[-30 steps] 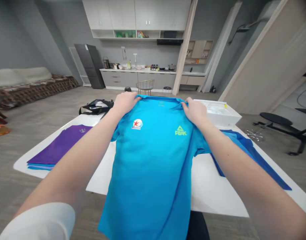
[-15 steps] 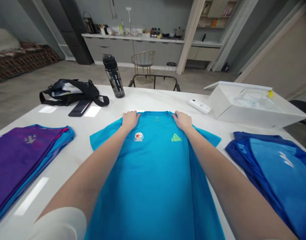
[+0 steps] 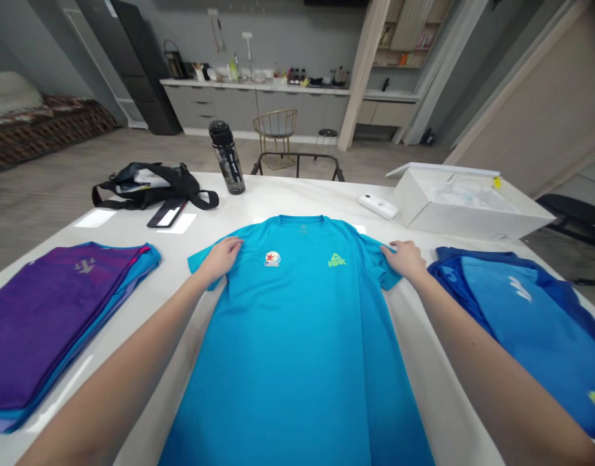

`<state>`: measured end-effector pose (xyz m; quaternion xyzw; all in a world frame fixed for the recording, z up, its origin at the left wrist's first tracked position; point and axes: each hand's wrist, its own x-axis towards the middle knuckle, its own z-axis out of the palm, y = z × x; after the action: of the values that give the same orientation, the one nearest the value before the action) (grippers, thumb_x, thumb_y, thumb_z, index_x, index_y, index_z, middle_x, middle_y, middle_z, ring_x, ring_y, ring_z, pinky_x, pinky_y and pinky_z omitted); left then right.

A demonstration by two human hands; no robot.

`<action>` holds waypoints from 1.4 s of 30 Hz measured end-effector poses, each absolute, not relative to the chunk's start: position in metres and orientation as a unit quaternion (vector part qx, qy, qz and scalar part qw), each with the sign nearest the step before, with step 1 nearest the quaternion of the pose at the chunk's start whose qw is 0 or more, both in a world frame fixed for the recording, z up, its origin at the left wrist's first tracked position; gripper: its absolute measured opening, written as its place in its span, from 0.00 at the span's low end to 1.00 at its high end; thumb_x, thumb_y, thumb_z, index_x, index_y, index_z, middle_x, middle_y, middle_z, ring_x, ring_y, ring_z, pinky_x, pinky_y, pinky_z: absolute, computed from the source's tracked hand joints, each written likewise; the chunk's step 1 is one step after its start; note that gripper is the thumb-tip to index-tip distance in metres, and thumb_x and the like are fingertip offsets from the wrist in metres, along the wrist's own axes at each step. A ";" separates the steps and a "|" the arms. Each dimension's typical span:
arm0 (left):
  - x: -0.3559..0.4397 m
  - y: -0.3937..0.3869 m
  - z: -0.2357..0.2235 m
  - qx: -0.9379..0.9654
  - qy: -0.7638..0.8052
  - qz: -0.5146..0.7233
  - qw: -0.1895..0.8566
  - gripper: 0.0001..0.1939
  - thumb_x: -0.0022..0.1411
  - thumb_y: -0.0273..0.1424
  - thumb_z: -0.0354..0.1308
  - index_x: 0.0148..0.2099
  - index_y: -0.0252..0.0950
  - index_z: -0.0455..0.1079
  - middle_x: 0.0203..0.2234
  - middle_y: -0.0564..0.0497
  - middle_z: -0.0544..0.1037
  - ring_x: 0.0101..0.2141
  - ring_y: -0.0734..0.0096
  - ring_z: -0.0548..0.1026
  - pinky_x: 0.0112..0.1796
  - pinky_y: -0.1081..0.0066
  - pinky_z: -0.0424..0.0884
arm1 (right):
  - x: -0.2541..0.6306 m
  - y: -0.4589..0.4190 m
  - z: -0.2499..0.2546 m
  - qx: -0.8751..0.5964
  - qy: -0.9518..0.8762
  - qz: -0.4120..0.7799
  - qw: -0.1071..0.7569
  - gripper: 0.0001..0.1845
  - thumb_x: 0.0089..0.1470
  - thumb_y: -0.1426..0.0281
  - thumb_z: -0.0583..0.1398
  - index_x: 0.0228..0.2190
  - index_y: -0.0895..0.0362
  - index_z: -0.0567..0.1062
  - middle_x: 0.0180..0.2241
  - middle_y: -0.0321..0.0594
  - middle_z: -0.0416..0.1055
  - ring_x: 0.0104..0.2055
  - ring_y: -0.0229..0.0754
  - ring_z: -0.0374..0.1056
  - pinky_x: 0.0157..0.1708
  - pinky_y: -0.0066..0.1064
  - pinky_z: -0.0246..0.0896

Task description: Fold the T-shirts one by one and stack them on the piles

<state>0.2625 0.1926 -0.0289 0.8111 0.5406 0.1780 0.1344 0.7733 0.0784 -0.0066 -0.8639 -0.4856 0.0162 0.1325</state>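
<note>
The left grip (image 3: pixel 221 259) and right grip (image 3: pixel 404 259) are sitting open, palms down, on the sleeves of a blue PEAK tee (image 3: pixel 297 336), which is lying flat on the white tabletop (image 3: pixel 287 197), its long axis running toward the person, neither hand nearer.

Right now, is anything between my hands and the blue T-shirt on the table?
Nothing visible stands in the way. The left hand and the right hand both rest directly on the sleeves of the blue T-shirt. The stack of folded blue shirts lies beside the right hand, not between.
</note>
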 end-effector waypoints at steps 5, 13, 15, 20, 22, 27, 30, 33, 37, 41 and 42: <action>0.232 0.208 -0.032 0.721 0.684 0.106 0.040 0.28 0.68 0.46 0.45 0.62 0.36 0.66 0.60 0.35 0.69 0.59 0.41 0.66 0.56 0.43 0.62 | 0.775 0.074 -0.008 -0.870 -0.485 0.004 0.086 0.28 0.58 0.46 0.55 0.46 0.54 0.76 0.52 0.54 0.67 0.57 0.64 0.61 0.51 0.60 0.58; 0.242 0.225 -0.024 0.719 0.691 0.069 0.019 0.26 0.72 0.45 0.33 0.56 0.36 0.65 0.44 0.36 0.79 0.44 0.47 0.77 0.40 0.59 0.69 | 0.785 0.082 -0.012 -0.856 -0.511 -0.061 0.045 0.21 0.69 0.59 0.45 0.49 0.58 0.70 0.39 0.53 0.76 0.42 0.54 0.72 0.40 0.40 0.59; 0.244 0.237 -0.021 0.716 0.696 0.061 0.010 0.28 0.72 0.47 0.32 0.57 0.36 0.64 0.42 0.36 0.79 0.42 0.46 0.77 0.38 0.59 0.69 | 0.798 0.093 -0.012 -0.851 -0.518 -0.084 0.029 0.22 0.69 0.58 0.44 0.50 0.58 0.69 0.39 0.53 0.76 0.40 0.53 0.72 0.38 0.38 0.58; 0.231 0.273 -0.019 0.716 0.697 0.035 -0.008 0.28 0.71 0.48 0.35 0.56 0.36 0.66 0.43 0.36 0.78 0.43 0.45 0.76 0.39 0.57 0.70 | 0.834 0.119 -0.016 -0.818 -0.562 -0.119 -0.027 0.19 0.69 0.62 0.46 0.47 0.58 0.70 0.42 0.52 0.75 0.43 0.53 0.71 0.41 0.40 0.57; 0.229 0.282 -0.018 0.726 0.687 0.022 -0.009 0.25 0.70 0.47 0.40 0.54 0.36 0.68 0.45 0.36 0.78 0.45 0.45 0.76 0.42 0.54 0.70 | 0.841 0.123 -0.015 -0.814 -0.566 -0.130 -0.027 0.18 0.68 0.62 0.47 0.47 0.59 0.71 0.44 0.54 0.74 0.47 0.56 0.69 0.43 0.42 0.58; 0.278 0.281 -0.014 0.805 0.574 0.123 -0.086 0.22 0.70 0.38 0.43 0.58 0.34 0.69 0.54 0.38 0.73 0.55 0.50 0.71 0.56 0.54 0.64 | 0.804 0.149 -0.001 -0.779 -0.603 -0.145 0.092 0.21 0.64 0.70 0.49 0.54 0.64 0.71 0.54 0.60 0.69 0.56 0.57 0.65 0.54 0.45 0.56; 0.344 0.275 -0.017 0.872 0.475 0.118 -0.012 0.24 0.73 0.37 0.38 0.60 0.35 0.68 0.56 0.43 0.74 0.55 0.59 0.72 0.58 0.62 0.64 | 0.742 0.181 0.000 -0.737 -0.662 -0.009 0.137 0.25 0.68 0.64 0.46 0.57 0.60 0.71 0.57 0.52 0.70 0.57 0.52 0.66 0.57 0.39 0.58; 0.402 0.279 -0.028 0.860 0.503 0.075 0.033 0.29 0.74 0.42 0.37 0.63 0.30 0.66 0.62 0.39 0.69 0.62 0.56 0.66 0.61 0.59 0.61 | 0.684 0.210 -0.014 -0.735 -0.666 0.090 0.093 0.31 0.69 0.56 0.41 0.60 0.57 0.70 0.63 0.48 0.65 0.64 0.53 0.60 0.62 0.44 0.53; 0.432 0.302 -0.042 0.824 0.557 0.063 0.084 0.36 0.74 0.47 0.32 0.71 0.27 0.53 0.70 0.39 0.53 0.70 0.54 0.50 0.66 0.50 0.49 | 0.659 0.234 -0.036 -0.775 -0.625 0.063 0.075 0.38 0.68 0.49 0.37 0.69 0.56 0.53 0.72 0.43 0.44 0.73 0.54 0.39 0.68 0.58 0.32; 0.434 0.316 -0.041 0.816 0.565 0.069 0.097 0.36 0.73 0.47 0.31 0.74 0.30 0.47 0.72 0.44 0.48 0.71 0.58 0.46 0.67 0.50 0.44 | 0.669 0.248 -0.036 -0.775 -0.626 0.055 0.068 0.41 0.66 0.46 0.34 0.70 0.55 0.50 0.72 0.43 0.42 0.73 0.52 0.38 0.68 0.57 0.30; 0.434 0.313 -0.039 0.816 0.566 0.083 0.079 0.36 0.73 0.47 0.31 0.74 0.30 0.46 0.72 0.44 0.47 0.71 0.58 0.46 0.67 0.50 0.43 | 0.670 0.247 -0.033 -0.774 -0.627 0.044 0.075 0.41 0.67 0.47 0.34 0.70 0.57 0.51 0.72 0.44 0.43 0.73 0.52 0.39 0.68 0.57 0.31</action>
<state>0.4337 0.3127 -0.0385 0.8165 0.5659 0.0828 0.0792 0.6704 0.2475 -0.0333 -0.7741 -0.6270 0.0441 0.0749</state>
